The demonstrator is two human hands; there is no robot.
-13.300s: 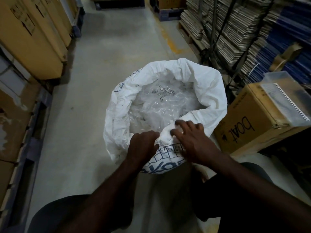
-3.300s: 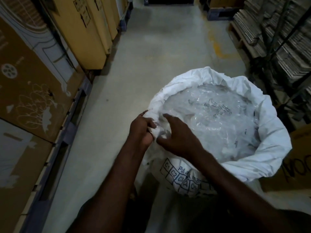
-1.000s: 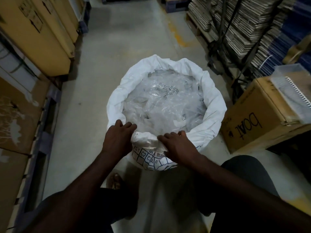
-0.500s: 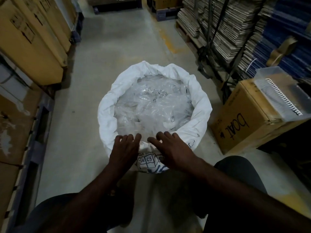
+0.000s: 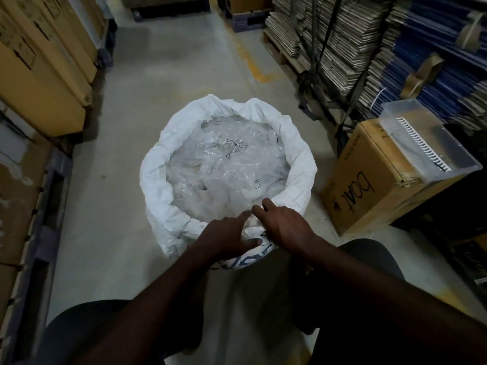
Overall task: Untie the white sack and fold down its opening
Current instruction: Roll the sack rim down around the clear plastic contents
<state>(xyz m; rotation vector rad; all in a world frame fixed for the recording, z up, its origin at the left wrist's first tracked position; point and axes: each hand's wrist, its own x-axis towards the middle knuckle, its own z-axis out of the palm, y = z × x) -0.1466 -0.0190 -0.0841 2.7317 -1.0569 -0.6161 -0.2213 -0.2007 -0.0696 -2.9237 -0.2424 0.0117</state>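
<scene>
White sack (image 5: 158, 180) stands upright on the concrete floor (image 5: 110, 206), centre frame, mouth open; no tie visible. Rim rolled outward into a thick cuff, likely to hold the mouth open over the clear plastic bags (image 5: 226, 169) inside. Left hand (image 5: 226, 237) and right hand (image 5: 283, 223) meet at the near edge, lower centre. Fingers of both pinch a bunched fold of cuff, apparently tucking down the last section. Cardboard box (image 5: 369, 185) sits right of frame.
</scene>
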